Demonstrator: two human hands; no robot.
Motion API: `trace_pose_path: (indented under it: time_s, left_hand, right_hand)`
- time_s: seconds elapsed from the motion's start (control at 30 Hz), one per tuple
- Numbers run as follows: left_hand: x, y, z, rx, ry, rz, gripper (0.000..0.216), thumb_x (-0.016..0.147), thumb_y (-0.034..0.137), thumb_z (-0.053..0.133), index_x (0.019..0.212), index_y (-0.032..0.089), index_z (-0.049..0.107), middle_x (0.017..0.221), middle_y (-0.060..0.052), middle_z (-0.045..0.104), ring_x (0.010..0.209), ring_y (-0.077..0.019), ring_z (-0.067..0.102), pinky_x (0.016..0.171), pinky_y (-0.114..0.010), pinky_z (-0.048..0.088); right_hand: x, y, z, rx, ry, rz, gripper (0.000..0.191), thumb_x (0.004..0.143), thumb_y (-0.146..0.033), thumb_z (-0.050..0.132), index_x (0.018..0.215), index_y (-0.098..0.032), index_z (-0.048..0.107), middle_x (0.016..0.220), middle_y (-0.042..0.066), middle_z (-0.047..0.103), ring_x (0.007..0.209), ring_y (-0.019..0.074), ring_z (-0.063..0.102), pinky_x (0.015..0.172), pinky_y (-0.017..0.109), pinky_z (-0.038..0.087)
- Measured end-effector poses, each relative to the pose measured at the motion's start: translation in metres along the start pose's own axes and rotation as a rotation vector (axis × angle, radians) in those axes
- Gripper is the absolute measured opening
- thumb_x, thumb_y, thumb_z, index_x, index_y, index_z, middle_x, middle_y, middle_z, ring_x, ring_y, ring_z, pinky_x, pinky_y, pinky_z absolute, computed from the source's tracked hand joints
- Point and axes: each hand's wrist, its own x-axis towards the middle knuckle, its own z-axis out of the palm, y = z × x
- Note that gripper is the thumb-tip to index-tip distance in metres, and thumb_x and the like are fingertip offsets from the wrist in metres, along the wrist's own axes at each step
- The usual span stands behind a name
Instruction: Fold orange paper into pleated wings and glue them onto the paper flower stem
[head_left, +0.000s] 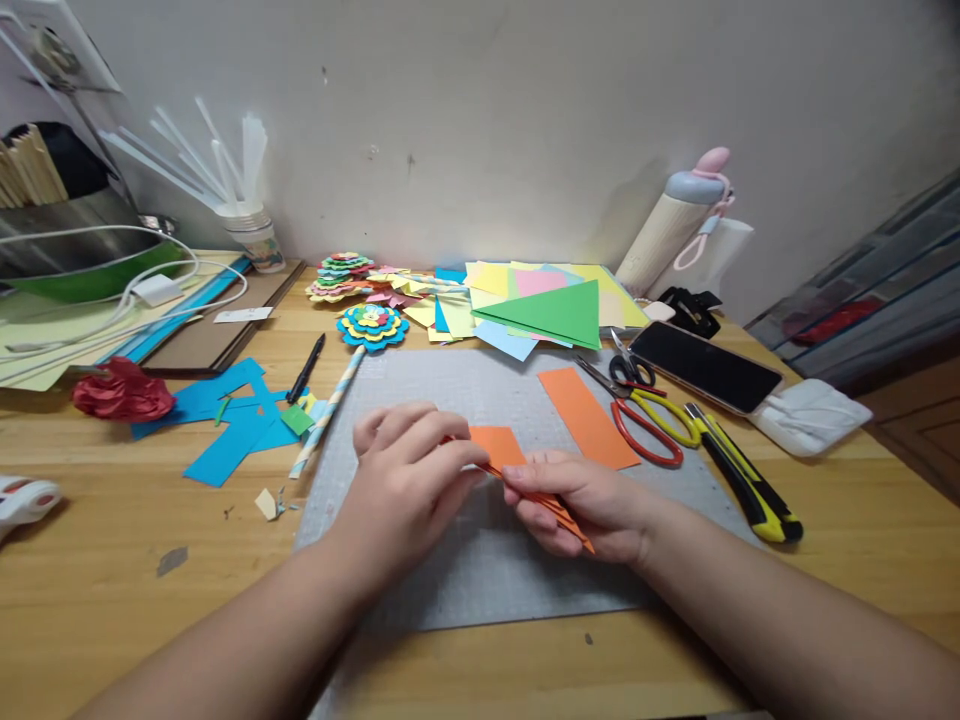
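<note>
Folded orange paper (pixel 559 512) is held above the grey cutting mat (pixel 420 590), its pointed end slanting down to the right. My right hand (pixel 577 500) grips it, thumb on top and fingers underneath. At its upper left end, my left hand (pixel 412 470) has its fingers curled down on the fold, partly hiding it. Behind my hands an orange piece (pixel 495 440) shows; whether it joins the folded paper I cannot tell. An orange strip (pixel 589 418) lies flat on the mat, close to red-and-yellow handled scissors (pixel 649 425).
A yellow-black utility knife (pixel 742 475), a phone (pixel 705 365) and small black scissors (pixel 631 365) lie at right. Coloured paper (pixel 555 310) and layered paper flowers (pixel 373 327) sit at the back. Blue scraps (pixel 232 440), a black pen (pixel 306 368) and crumpled red paper (pixel 124 390) lie left.
</note>
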Motion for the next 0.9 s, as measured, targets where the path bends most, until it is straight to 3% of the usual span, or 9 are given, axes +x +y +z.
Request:
trace_pose_path:
  time_s: [0.1, 0.2, 0.27, 0.33, 0.4, 0.47, 0.53, 0.63, 0.9]
  left_hand:
    - [0.000, -0.004, 0.001, 0.037, -0.087, 0.107, 0.019, 0.087, 0.018, 0.051, 0.095, 0.030, 0.064, 0.096, 0.001, 0.068, 0.095, -0.0206, 0.054, 0.087, -0.038, 0.025]
    - [0.000, -0.007, 0.003, 0.053, -0.132, 0.178, 0.022, 0.089, 0.016, 0.047, 0.093, 0.029, 0.064, 0.092, 0.001, 0.069, 0.091, -0.0196, 0.056, 0.083, -0.036, 0.026]
    - [0.001, -0.008, 0.004, 0.062, -0.176, 0.193, 0.021, 0.090, 0.016, 0.046, 0.090, 0.027, 0.064, 0.088, 0.000, 0.069, 0.087, -0.0193, 0.056, 0.080, -0.035, 0.027]
    - [0.002, -0.006, 0.005, 0.081, -0.204, 0.176, 0.019, 0.089, 0.017, 0.046, 0.087, 0.025, 0.064, 0.084, -0.001, 0.068, 0.084, -0.0192, 0.056, 0.077, -0.034, 0.028]
    - [0.001, -0.004, 0.008, 0.098, -0.217, 0.146, 0.019, 0.089, 0.019, 0.046, 0.084, 0.023, 0.063, 0.081, -0.002, 0.067, 0.081, -0.0193, 0.056, 0.075, -0.034, 0.028]
    - [0.000, -0.001, 0.012, 0.098, -0.235, 0.101, 0.019, 0.089, 0.022, 0.046, 0.080, 0.022, 0.062, 0.079, -0.003, 0.066, 0.078, -0.0195, 0.055, 0.073, -0.034, 0.029]
    - [-0.001, 0.002, 0.015, 0.078, -0.259, 0.048, 0.019, 0.089, 0.022, 0.046, 0.077, 0.020, 0.061, 0.077, -0.003, 0.065, 0.077, -0.0195, 0.054, 0.072, -0.034, 0.031]
    - [-0.003, 0.004, 0.019, 0.034, -0.311, -0.019, 0.016, 0.087, 0.021, 0.048, 0.075, 0.020, 0.059, 0.076, -0.002, 0.064, 0.077, -0.0197, 0.053, 0.072, -0.035, 0.032]
    - [-0.007, 0.007, 0.019, -0.069, -0.404, -0.179, 0.005, 0.082, 0.022, 0.060, 0.077, 0.021, 0.063, 0.080, 0.001, 0.065, 0.083, -0.0200, 0.054, 0.074, -0.036, 0.034]
  right_hand:
    - [-0.001, -0.004, -0.002, -0.080, -0.014, 0.022, 0.029, 0.077, -0.041, 0.067, 0.071, -0.014, 0.056, 0.038, -0.010, 0.043, 0.027, 0.0026, 0.036, 0.028, 0.013, 0.022]
    - [-0.002, -0.007, -0.005, -0.349, 0.054, 0.016, 0.035, 0.078, -0.050, 0.061, 0.072, -0.017, 0.054, 0.041, -0.008, 0.045, 0.029, 0.0055, 0.038, 0.030, 0.017, 0.025]
    - [-0.004, -0.008, -0.005, -0.666, 0.279, -0.106, 0.037, 0.081, -0.055, 0.054, 0.077, -0.018, 0.054, 0.050, -0.004, 0.054, 0.037, 0.0092, 0.047, 0.036, 0.021, 0.032]
    - [-0.006, -0.009, -0.003, -1.029, 0.611, -0.374, 0.034, 0.083, -0.052, 0.053, 0.087, -0.019, 0.056, 0.071, 0.002, 0.062, 0.055, 0.0142, 0.056, 0.049, 0.026, 0.040]
    - [-0.009, -0.009, 0.001, -1.312, 0.780, -0.665, 0.025, 0.084, -0.043, 0.056, 0.093, -0.019, 0.056, 0.087, 0.006, 0.062, 0.075, 0.0183, 0.057, 0.064, 0.031, 0.042]
    - [-0.010, -0.007, 0.006, -1.514, 0.679, -0.793, 0.016, 0.085, -0.034, 0.057, 0.088, -0.019, 0.056, 0.089, 0.007, 0.061, 0.085, 0.0204, 0.054, 0.073, 0.033, 0.040]
    - [-0.009, -0.002, 0.010, -1.666, 0.537, -0.785, 0.009, 0.086, -0.027, 0.056, 0.082, -0.018, 0.056, 0.085, 0.005, 0.060, 0.084, 0.0201, 0.051, 0.074, 0.034, 0.037]
    - [-0.004, 0.005, 0.012, -1.812, 0.482, -0.726, 0.012, 0.089, -0.022, 0.051, 0.079, -0.018, 0.057, 0.083, 0.005, 0.059, 0.081, 0.0193, 0.049, 0.072, 0.034, 0.035]
    - [0.003, 0.011, 0.005, -1.706, 0.453, -0.648, 0.009, 0.083, -0.014, 0.060, 0.074, -0.017, 0.058, 0.077, 0.000, 0.060, 0.076, 0.0153, 0.052, 0.069, 0.029, 0.036]
